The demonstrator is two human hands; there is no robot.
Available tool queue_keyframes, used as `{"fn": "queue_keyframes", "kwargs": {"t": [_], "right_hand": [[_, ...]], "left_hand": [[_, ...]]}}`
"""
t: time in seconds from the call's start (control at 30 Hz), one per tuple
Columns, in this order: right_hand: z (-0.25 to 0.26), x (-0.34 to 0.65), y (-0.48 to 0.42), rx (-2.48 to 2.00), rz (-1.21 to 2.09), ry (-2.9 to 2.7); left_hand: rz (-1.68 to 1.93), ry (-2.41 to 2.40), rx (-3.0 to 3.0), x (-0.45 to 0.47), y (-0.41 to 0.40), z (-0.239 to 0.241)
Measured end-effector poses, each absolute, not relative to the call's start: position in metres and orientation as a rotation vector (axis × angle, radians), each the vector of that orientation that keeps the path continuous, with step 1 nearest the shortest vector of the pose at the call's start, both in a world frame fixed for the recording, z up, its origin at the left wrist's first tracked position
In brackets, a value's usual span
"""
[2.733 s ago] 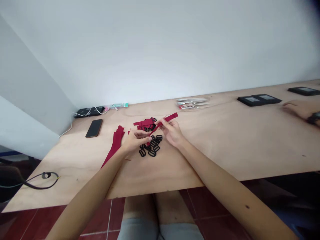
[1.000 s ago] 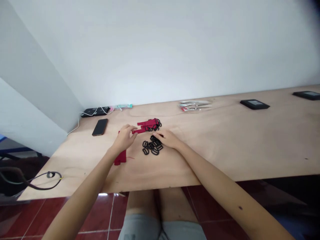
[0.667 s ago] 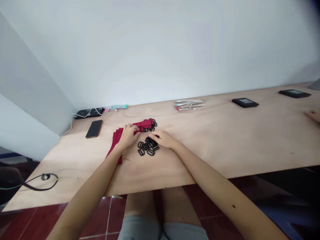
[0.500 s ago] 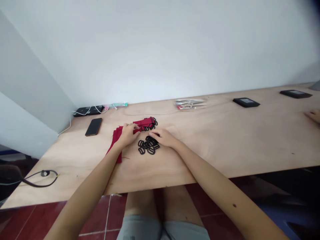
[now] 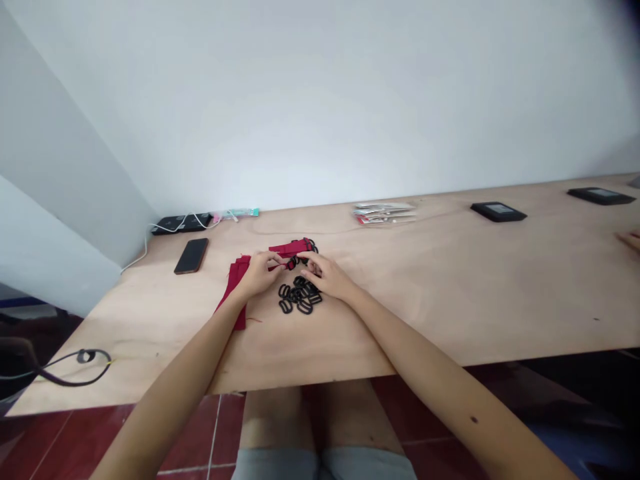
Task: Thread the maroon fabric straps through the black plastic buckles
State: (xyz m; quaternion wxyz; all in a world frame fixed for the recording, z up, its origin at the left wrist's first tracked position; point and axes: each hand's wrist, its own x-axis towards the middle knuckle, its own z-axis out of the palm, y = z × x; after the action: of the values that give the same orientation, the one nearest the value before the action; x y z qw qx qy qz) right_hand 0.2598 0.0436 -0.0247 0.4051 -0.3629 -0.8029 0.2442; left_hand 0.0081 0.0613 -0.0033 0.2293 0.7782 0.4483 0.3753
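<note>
My left hand [image 5: 259, 273] rests over a stack of loose red straps [image 5: 233, 288] and pinches the end of one red strap [image 5: 278, 265]. My right hand [image 5: 327, 275] meets it from the right, fingertips closed on what looks like a small black ring [image 5: 291, 263] at the strap's end. A pile of several black rings [image 5: 300, 299] lies just below both hands. Behind the fingers sits a bundle of red straps with black rings on them [image 5: 296, 247]. Everything lies on the plywood table [image 5: 450, 287].
A dark phone [image 5: 191, 255] lies to the left, with a black power strip and white cable [image 5: 183, 222] behind it. Flat packets [image 5: 385, 212] and two black devices [image 5: 499, 211] [image 5: 599, 195] sit further back. Another person's hand [image 5: 631, 239] shows at the right edge. A black cable [image 5: 75, 363] loops at the left corner.
The strap I held up was set down. My left hand went to the red strap stack and my right to the black rings; now both hands have come together at a strap's end.
</note>
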Motion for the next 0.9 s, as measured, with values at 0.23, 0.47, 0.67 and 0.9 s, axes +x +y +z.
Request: {"fn": "queue_keyframes", "kwargs": {"t": [0.23, 0.47, 0.67, 0.9], "right_hand": [[-0.019, 0.252, 0.043, -0.751, 0.598, -1.957], [-0.013, 0.252, 0.037, -0.716, 0.709, -1.912], [-0.019, 0.251, 0.043, -0.787, 0.84, -1.78], [-0.027, 0.246, 0.05, -0.796, 0.972, -1.603]], "left_hand": [[1.067, 1.038, 1.941, 0.016, 0.047, 0.014], [0.972, 0.972, 1.786, 0.016, 0.04, 0.018], [1.017, 1.028, 1.639, 0.01, 0.043, 0.017], [1.045, 0.969, 1.468, 0.016, 0.04, 0.009]]}}
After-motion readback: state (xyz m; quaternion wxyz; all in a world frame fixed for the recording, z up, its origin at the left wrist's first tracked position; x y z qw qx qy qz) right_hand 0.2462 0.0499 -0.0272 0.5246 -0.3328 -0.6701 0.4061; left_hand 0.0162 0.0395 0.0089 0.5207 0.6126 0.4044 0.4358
